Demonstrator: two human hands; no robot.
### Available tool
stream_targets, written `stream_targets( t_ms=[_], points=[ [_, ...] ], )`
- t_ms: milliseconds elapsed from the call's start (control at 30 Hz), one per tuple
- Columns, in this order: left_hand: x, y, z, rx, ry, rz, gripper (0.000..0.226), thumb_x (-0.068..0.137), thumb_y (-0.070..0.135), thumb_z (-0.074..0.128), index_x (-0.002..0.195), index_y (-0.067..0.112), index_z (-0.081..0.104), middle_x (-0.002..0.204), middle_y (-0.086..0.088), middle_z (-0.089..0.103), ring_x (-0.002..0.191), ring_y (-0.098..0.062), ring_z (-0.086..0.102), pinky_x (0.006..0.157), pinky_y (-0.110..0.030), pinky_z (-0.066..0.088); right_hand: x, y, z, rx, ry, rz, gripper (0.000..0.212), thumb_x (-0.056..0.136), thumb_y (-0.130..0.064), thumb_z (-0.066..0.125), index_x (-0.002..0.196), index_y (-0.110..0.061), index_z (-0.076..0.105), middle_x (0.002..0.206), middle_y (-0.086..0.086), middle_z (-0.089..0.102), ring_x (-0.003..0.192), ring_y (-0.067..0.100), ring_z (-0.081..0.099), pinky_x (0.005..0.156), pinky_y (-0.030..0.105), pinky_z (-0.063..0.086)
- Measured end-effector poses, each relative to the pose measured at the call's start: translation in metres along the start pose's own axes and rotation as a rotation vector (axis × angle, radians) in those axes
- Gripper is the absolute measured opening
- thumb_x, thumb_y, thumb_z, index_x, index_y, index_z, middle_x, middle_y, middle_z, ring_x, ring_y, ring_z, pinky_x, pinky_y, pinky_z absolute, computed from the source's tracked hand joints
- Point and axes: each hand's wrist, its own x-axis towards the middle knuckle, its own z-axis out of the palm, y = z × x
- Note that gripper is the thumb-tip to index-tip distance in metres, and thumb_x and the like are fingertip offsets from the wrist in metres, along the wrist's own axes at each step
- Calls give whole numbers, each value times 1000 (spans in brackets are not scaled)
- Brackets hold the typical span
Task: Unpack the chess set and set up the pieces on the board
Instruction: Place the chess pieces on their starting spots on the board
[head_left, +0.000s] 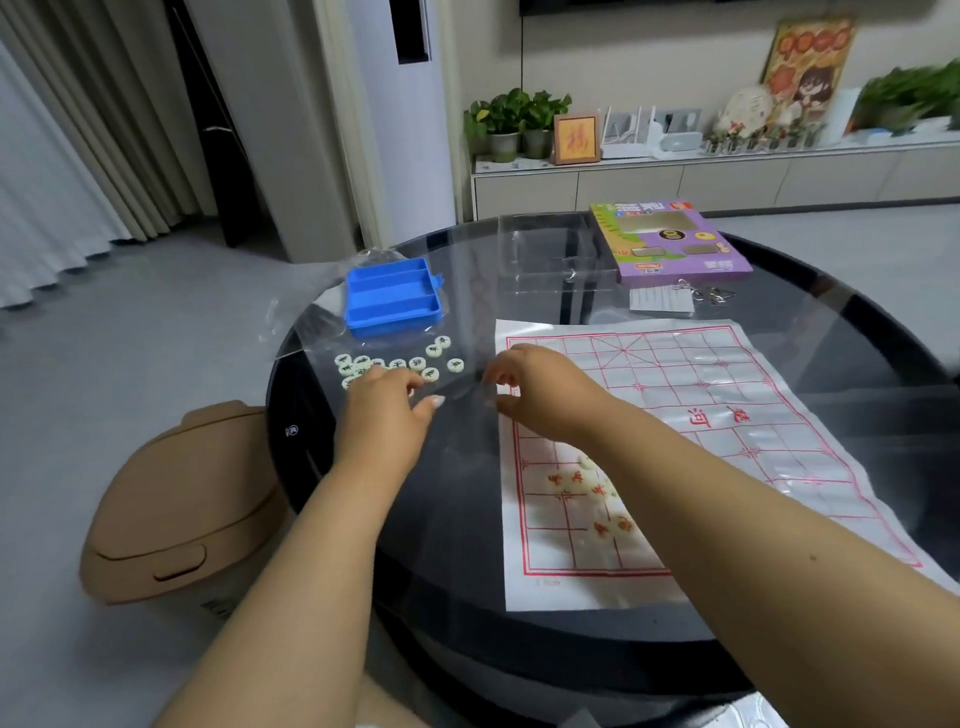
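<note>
Round table (441, 545) | board (727, 415) long axis runs away, rightward | left hand (382, 410) loose on green pieces (395, 361) | right hand (535, 387) curled, grip unclear

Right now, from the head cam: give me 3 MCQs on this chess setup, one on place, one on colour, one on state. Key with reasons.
1. Where does the blue tray sit relative to the paper board?
A. On top of it
B. To its left, on the table
C. On the floor

2. What colour are the characters on the pieces lying on the board?
A. Red
B. Blue
C. Black

3. What state is the tray in?
A. Lidded
B. Full of pieces
C. Open, its compartments empty

Key:
1 B: the tray rests on the dark table, left of the board's far corner.
2 A: the red-marked pieces lie on the near half of the board; the green-marked pieces lie off it, by the left hand.
3 C: no lid on it, and bare blue shows in every compartment.
</note>
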Motion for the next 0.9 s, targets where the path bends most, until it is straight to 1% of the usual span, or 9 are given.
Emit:
stream_targets(
  t_ms=[100, 233, 333, 400, 500, 600, 700, 800, 900],
  points=[
    [21, -20, 0, 25, 13, -89, 38, 81, 34, 73, 111, 11, 66, 113, -8, 61, 104, -28, 58, 93, -41, 47, 32, -2, 12, -20, -27, 0, 34, 83, -21, 65, 116, -15, 61, 114, 6, 57, 104, 23, 54, 82, 28, 42],
    [37, -33, 8, 18, -13, -108, 48, 77, 39, 76, 113, 9, 65, 113, -9, 62, 106, -28, 59, 94, -42, 48, 67, -6, 25, -56, -67, -1, 41, 80, -22, 69, 119, -13, 60, 118, 8, 55, 108, 25, 53, 85, 29, 42],
    [43, -36, 16, 66, -23, -81, 47, 77, 41, 75, 109, 8, 66, 107, -10, 61, 104, -29, 57, 92, -41, 47, 84, -6, 35, -80, -86, -12, 47, 78, -27, 72, 122, -12, 60, 120, 10, 55, 111, 27, 51, 92, 31, 44],
    [45, -36, 19, 57, -35, -68, 46, 78, 41, 74, 114, 12, 66, 110, -9, 59, 106, -28, 55, 94, -39, 46, 92, -6, 39, -70, -81, -19, 49, 79, -28, 72, 124, -13, 59, 122, 8, 54, 113, 26, 50, 93, 31, 42],
    [48, -38, 22, 17, -61, -55, 45, 81, 36, 73, 120, 17, 64, 115, -7, 58, 110, -26, 54, 96, -40, 45, 97, -7, 44, -37, -67, -49, 42, 80, -29, 71, 119, -15, 63, 119, 7, 55, 110, 24, 50, 89, 29, 40],
    [49, -37, 22, 7, -82, -38, 33, 83, 30, 71, 114, 18, 66, 112, -5, 57, 109, -24, 53, 95, -38, 45, 97, -8, 46, 17, -53, -65, 32, 81, -25, 71, 112, -16, 67, 113, 6, 55, 104, 21, 51, 82, 25, 39],
    [48, -37, 21, 1, -88, -37, 25, 84, 26, 71, 108, 17, 66, 109, -3, 57, 106, -23, 54, 92, -37, 45, 96, -9, 49, 46, -60, -66, 28, 82, -20, 69, 109, -17, 68, 110, 4, 54, 98, 20, 53, 79, 24, 42],
    [48, -37, 19, 2, -94, -45, 27, 85, 24, 70, 110, 15, 67, 108, -4, 57, 104, -23, 54, 90, -34, 45, 96, -14, 49, 54, -83, -47, 26, 84, -16, 67, 110, -15, 67, 112, 6, 54, 97, 20, 55, 81, 26, 46],
    [49, -34, 18, 37, -96, -66, 22, 87, 22, 68, 106, 11, 67, 108, -7, 57, 103, -25, 54, 87, -31, 42, 98, -20, 50, -47, -134, -56, 28, 86, -15, 65, 113, -14, 66, 117, 6, 55, 104, 23, 57, 88, 28, 45]
  ],
)
